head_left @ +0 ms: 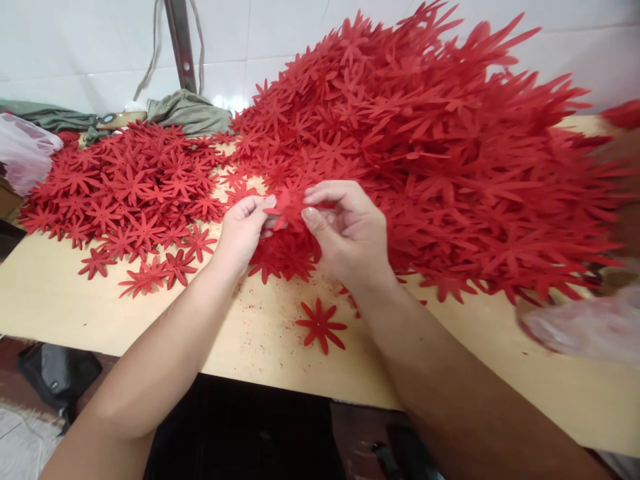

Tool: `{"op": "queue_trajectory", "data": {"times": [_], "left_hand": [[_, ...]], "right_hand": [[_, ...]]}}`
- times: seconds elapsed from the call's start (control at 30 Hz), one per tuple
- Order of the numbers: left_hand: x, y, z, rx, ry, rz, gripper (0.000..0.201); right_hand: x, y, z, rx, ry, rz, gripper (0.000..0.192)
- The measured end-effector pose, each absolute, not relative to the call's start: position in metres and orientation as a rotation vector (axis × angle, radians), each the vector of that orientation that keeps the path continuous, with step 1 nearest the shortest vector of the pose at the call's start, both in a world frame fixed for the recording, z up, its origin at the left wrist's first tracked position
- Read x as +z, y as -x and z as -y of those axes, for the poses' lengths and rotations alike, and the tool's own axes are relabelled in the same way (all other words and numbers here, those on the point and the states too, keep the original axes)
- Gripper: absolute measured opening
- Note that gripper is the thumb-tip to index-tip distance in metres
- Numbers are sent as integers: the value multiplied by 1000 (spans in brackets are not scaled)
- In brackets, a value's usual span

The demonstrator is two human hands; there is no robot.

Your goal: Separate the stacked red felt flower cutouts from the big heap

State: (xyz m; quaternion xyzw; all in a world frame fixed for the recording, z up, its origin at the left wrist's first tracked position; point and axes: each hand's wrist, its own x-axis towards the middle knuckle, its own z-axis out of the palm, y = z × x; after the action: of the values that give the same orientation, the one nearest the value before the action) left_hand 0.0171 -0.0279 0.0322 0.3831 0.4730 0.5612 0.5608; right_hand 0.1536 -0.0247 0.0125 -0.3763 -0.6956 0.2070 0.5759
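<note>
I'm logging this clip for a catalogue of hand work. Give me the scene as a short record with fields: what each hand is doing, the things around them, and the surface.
left hand: left hand pinches one edge of a red flower cutout
right hand: right hand pinches the same cutout from the other side
big heap: tall pile of red cutouts behind and to the right of the hands
spread pile: flatter layer of cutouts on the left
single piece: lone cutout lying flat near the table's front edge
surface: pale wooden table, red crumbs scattered on it
</note>
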Motion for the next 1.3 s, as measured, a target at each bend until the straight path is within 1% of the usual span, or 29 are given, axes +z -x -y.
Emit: {"op": "queue_trajectory", "data": {"times": [0.07, 0.13, 0.2, 0.27, 0.47, 0.67, 0.8, 1.0, 1.07, 1.17, 1.2, 1.3], "left_hand": [[31, -13, 26, 1327, -922, -1097, 21], [30, -12, 26, 1325, -963, -1067, 23], [30, -13, 26, 1308, -1016, -1023, 22], [30, -16, 27, 1295, -1061, -990, 21], [28, -19, 27, 1332, -1174, -1084, 18], [27, -15, 23, 1432, -1159, -1051, 6], [30, -16, 27, 1414, -1192, -1017, 7], [31, -20, 34, 1305, -1296, -1009, 10], [27, -20, 32, 1306, -1298, -1075, 8], [19, -18, 24, 1343, -1275, -1205, 3], [17, -17, 21, 1360, -1276, -1230, 5], [10, -14, 14, 1405, -1365, -1275, 30]], "right_hand": [[9, -156, 20, 672, 892, 1582, 23], [7, -155, 18, 875, 898, 1552, 30], [6, -153, 19, 1030, 882, 1530, 31], [7, -150, 20, 1088, 870, 1516, 31], [6, -151, 19, 989, 970, 1451, 25], [10, -151, 22, 915, 1012, 1506, 38], [16, -148, 26, 923, 1029, 1443, 47], [13, -147, 22, 1019, 995, 1449, 54], [9, -149, 20, 1049, 996, 1425, 53], [3, -155, 13, 1036, 1023, 1318, 45], [2, -157, 11, 1030, 1032, 1268, 42], [-1, -162, 4, 984, 1084, 1127, 33]]}}
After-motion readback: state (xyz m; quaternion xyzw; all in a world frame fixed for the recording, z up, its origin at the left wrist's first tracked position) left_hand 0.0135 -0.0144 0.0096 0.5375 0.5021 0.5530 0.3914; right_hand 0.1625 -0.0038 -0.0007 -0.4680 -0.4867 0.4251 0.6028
